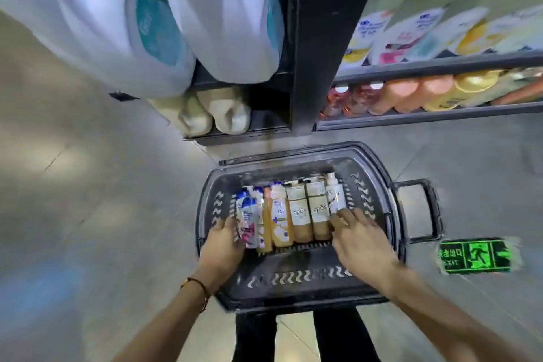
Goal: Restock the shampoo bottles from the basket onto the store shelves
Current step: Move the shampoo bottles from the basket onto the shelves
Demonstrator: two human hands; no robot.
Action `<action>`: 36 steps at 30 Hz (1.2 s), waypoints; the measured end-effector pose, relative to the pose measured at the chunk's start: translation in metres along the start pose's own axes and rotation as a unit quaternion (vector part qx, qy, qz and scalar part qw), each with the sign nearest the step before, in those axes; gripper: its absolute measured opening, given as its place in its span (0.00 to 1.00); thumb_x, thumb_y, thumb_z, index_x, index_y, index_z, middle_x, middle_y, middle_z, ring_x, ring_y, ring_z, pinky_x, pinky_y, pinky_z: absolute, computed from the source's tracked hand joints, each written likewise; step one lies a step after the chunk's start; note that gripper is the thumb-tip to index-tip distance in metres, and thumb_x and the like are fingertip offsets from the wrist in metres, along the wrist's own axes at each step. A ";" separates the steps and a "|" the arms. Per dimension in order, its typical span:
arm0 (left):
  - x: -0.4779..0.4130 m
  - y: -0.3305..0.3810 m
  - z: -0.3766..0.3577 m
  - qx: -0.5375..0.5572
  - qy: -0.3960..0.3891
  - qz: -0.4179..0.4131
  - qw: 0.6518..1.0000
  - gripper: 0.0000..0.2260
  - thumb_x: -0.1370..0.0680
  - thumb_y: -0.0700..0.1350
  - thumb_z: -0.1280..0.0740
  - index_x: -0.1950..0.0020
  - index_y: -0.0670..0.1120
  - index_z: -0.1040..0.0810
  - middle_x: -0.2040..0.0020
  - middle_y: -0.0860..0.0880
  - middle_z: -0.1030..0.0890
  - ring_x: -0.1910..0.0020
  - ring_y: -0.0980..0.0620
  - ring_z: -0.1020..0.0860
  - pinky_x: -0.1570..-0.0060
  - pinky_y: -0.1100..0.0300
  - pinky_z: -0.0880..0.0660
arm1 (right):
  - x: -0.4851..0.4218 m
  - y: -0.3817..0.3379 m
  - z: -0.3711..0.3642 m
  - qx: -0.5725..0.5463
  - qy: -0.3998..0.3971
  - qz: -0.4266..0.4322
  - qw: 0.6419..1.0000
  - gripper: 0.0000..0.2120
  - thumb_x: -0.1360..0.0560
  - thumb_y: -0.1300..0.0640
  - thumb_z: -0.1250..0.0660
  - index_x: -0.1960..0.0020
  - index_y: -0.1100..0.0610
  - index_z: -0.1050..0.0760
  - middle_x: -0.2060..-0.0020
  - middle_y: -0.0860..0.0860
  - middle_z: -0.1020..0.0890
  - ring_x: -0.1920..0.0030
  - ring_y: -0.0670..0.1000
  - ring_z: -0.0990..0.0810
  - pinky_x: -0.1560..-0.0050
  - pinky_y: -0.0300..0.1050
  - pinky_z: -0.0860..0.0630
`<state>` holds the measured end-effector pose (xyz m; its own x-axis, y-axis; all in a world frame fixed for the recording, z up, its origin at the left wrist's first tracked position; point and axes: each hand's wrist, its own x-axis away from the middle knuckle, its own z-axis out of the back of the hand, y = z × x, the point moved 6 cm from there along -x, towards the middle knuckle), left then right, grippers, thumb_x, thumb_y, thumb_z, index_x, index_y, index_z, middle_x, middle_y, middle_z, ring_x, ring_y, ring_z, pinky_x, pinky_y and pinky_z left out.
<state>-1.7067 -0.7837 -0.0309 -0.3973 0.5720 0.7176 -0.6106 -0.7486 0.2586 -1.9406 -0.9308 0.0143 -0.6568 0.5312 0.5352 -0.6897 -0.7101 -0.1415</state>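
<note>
A dark grey plastic basket (379, 185) stands on the floor below me. Several shampoo bottles lie in it side by side. At the left end is a blue and white bottle (248, 214), then orange bottles (279, 220), two beige bottles (299, 217) and a white bottle (335, 197) at the right end. My left hand (223, 244) curls around the lower end of the blue and white bottle. My right hand (361, 238) has its fingers closed over the base of the white bottle. Both bottles still lie in the row.
Store shelves (426, 67) with rows of bottles rise at the upper right, behind a black upright post (305, 38). Large white packs (102, 23) and cream jugs (223, 114) fill the left shelves. A green exit sign (476, 254) is stuck to the floor right of the basket handle (432, 209).
</note>
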 end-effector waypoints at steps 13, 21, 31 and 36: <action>-0.144 -0.072 -0.150 0.169 -0.040 0.166 0.971 0.09 0.18 0.45 0.32 0.41 0.42 0.24 0.46 0.49 0.18 0.50 0.49 0.20 0.41 0.53 0.21 | -0.079 -0.004 -0.178 -0.059 0.018 -0.029 0.998 0.11 0.29 0.63 0.29 0.47 0.62 0.21 0.51 0.58 0.20 0.51 0.63 0.20 0.61 0.54 0.19; -0.149 -0.070 -0.173 0.276 -0.068 0.195 0.939 0.04 0.17 0.43 0.34 0.52 0.48 0.26 0.60 0.49 0.19 0.65 0.57 0.20 0.66 0.65 0.24 | -0.094 -0.006 -0.197 -0.080 0.022 -0.023 0.996 0.09 0.27 0.63 0.31 0.47 0.64 0.22 0.53 0.58 0.21 0.53 0.60 0.21 0.53 0.57 0.20; -0.127 -0.064 -0.133 0.251 0.029 0.154 0.955 0.21 0.29 0.51 0.21 0.47 0.50 0.31 0.51 0.52 0.20 0.55 0.54 0.18 0.56 0.52 0.15 | -0.100 -0.017 -0.191 -0.106 0.024 -0.027 0.994 0.09 0.27 0.63 0.30 0.47 0.62 0.23 0.53 0.56 0.21 0.54 0.59 0.22 0.54 0.53 0.19; -0.075 -0.053 -0.082 0.327 0.079 0.117 0.934 0.25 0.33 0.47 0.19 0.45 0.53 0.32 0.54 0.53 0.20 0.59 0.60 0.19 0.63 0.58 0.17 | -0.114 -0.040 -0.196 -0.140 -0.016 -0.038 0.989 0.11 0.24 0.58 0.34 0.42 0.58 0.23 0.47 0.53 0.21 0.49 0.57 0.21 0.53 0.54 0.24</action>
<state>-1.7005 -0.7595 -0.1513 -0.5949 0.3710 0.7131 0.0347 -0.8744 0.4839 -1.8976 -0.8722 -0.2046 -0.5938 0.5601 0.5777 -0.7965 -0.5107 -0.3236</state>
